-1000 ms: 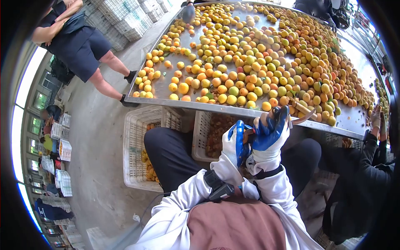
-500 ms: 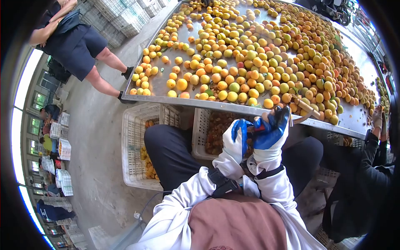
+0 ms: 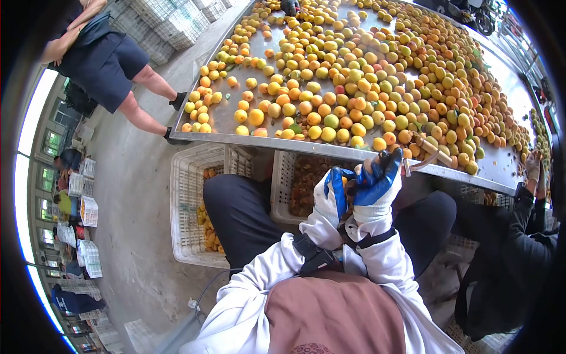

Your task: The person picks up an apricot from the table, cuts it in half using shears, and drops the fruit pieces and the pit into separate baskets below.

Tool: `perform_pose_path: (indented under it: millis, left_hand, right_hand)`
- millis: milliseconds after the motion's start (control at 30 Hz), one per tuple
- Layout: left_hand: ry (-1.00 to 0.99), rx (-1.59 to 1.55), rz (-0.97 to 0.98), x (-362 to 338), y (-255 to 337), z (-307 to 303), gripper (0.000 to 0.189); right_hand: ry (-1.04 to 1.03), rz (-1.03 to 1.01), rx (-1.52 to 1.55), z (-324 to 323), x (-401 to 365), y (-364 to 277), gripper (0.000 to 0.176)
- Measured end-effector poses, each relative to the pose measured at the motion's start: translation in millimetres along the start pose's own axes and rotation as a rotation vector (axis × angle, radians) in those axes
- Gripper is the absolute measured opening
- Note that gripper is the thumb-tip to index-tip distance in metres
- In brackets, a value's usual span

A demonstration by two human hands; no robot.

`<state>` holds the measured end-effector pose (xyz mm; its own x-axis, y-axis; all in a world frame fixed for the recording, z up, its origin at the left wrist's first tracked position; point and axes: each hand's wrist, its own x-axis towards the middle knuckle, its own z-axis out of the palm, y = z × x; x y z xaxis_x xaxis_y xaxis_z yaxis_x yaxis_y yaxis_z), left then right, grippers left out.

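Note:
My left hand point(image 3: 332, 196), in a white glove with blue coating, is closed beside my right hand, just in front of the table edge. My right hand point(image 3: 377, 184), gloved alike with darkened fingertips, has its fingers curled. A small orange-brown patch shows between the hands; whether it is fruit, and which hand grips it, I cannot make out. Close to my right fingertips is a curved strip point(image 3: 420, 163), beside a bamboo-like stick point(image 3: 433, 149) on the table edge. Many yellow-orange apricots point(image 3: 330, 122) lie across the metal table point(image 3: 271, 142).
Below the table stand a white crate point(image 3: 183, 236) partly filled with orange fruit and another crate point(image 3: 280, 194) with brownish pieces. A person in dark shorts point(image 3: 115, 71) stands at the left. A co-worker's hand point(image 3: 533, 168) is at the right edge. Stacked crates point(image 3: 165, 26) stand behind.
My right hand has moved slightly left and down, away from the curved strip, and turned a little. My left hand stays close beside it. A dark-gloved hand shows more at the far table edge.

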<state>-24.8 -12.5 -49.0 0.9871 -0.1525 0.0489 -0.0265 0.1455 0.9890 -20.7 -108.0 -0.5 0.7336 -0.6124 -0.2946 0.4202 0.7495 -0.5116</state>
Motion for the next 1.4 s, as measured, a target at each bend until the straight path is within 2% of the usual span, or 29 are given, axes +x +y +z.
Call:
perform_pose_path:
  millis: [167, 233, 333, 433, 533, 600, 733, 800, 867, 933, 967, 1067, 1133, 1200, 1300, 1333, 1400]
  left_hand:
    - [0.0, -0.081, -0.113, -1.2, -1.0, 2.3, 0.049]
    - [0.021, 0.025, -0.042, -0.5, -6.1, 3.1, 0.049]
    - [0.05, 0.027, 0.006, -2.8, -4.9, 7.7, 0.048]
    - [0.057, 0.117, -0.004, -3.2, -11.8, 5.2, 0.045]
    - [0.038, 0.005, -0.035, -0.9, -25.5, 3.1, 0.04]
    - [0.044, 0.045, -0.011, -0.9, -31.9, 1.3, 0.038]
    - [0.045, 0.062, 0.02, -3.7, -35.7, 0.5, 0.037]
    - [0.032, 0.092, 0.058, -2.8, -36.0, -2.9, 0.035]
    - [0.026, 0.122, 0.102, -2.0, -34.9, -3.2, 0.033]
    - [0.134, 0.111, 0.054, -3.9, -30.7, 3.8, 0.03]
    - [0.098, 0.124, 0.047, -3.5, -32.2, 1.2, 0.028]
    - [0.075, 0.101, 0.036, -3.3, -36.5, -0.8, 0.026]
    - [0.06, 0.065, -0.011, -4.8, -39.2, -2.1, 0.028]
    - [0.069, -0.143, -0.109, -3.7, -39.2, -0.1, 0.029]
    - [0.124, -0.202, -0.141, -0.6, -30.9, 3.8, 0.029]
    - [0.106, -0.418, -0.305, 3.5, -25.5, -1.0, 0.031]
    - [0.036, -0.23, -0.195, 7.9, -33.7, -9.3, 0.031]
  right_hand:
    - [-0.027, -0.06, -0.032, 2.8, -2.3, 0.5, 0.031]
    - [-0.032, -0.053, 0.003, 4.2, -2.4, 1.9, 0.032]
    - [-0.065, -0.166, -0.056, -1.3, 0.0, 9.9, 0.032]
    - [-0.068, -0.14, -0.038, -6.0, -1.1, 12.6, 0.03]
    - [-0.127, -0.167, -0.044, -14.0, -5.0, 23.9, 0.027]
    - [-0.148, -0.155, -0.015, -17.1, -3.2, 24.1, 0.026]
    - [-0.187, -0.152, -0.076, -20.8, -5.8, 27.4, 0.022]
    - [-0.196, -0.32, -0.355, -21.2, -12.9, 31.5, 0.018]
    - [-0.115, -0.253, -0.201, -23.7, -10.2, 35.3, 0.018]
    - [-0.196, -0.204, -0.095, -25.9, -5.9, 33.4, 0.017]
    - [-0.14, -0.178, -0.042, -25.6, -4.4, 33.8, 0.018]
    - [-0.219, 0.014, 0.127, -18.0, -3.4, 20.4, 0.029]
    - [-0.148, 0.047, 0.116, -16.2, 3.6, 18.1, 0.033]
    - [-0.126, 0.145, 0.083, -21.7, 9.1, 18.2, 0.032]
    - [-0.221, 0.227, 0.12, -23.3, 7.4, 18.1, 0.032]
    - [-0.252, 0.275, 0.093, -20.7, 3.4, 17.4, 0.032]
    - [-0.263, 0.241, 0.048, -20.3, 0.9, 20.3, 0.033]
